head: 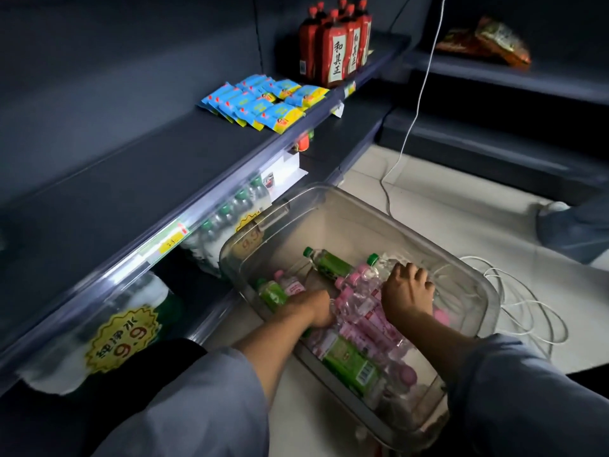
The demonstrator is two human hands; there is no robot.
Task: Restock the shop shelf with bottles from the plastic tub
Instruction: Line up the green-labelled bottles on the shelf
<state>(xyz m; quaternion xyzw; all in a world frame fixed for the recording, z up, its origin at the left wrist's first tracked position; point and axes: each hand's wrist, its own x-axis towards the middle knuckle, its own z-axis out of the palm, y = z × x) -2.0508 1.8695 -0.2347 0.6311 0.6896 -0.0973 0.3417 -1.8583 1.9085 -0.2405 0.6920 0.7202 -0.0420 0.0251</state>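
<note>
A: Where, the tub?
B: Clear tub on the pale floor, just in front of the dark shelf, tilted across the view

A: Inside?
B: Bottles lying in a heap: pink bottles in the middle, green bottles toward the far and near ends, one with a large green label close to the near wall

A: Left hand?
B: Left hand reaching down into the tub beside the pink heap, fingers tucked under and hidden; cannot tell whether gripping anything

A: Right hand?
B: Right hand laid over the far side of the pink heap, fingers curled down over a clear bottle near a green cap; looks like a grip, fingertips out of sight

A: Sleeves?
B: Grey sleeves pushed up both forearms

A: On the shelf?
B: Red bottles upright at the far end of the upper board, blue packets lying flat near them. Below, behind a clear rail with price tags, wrapped water packs with green caps, one showing a yellow 9.9 sticker

A: Elsewhere?
B: White cable trailing down from above and coiled on the floor right of the tub; orange bag on a far shelf
</note>
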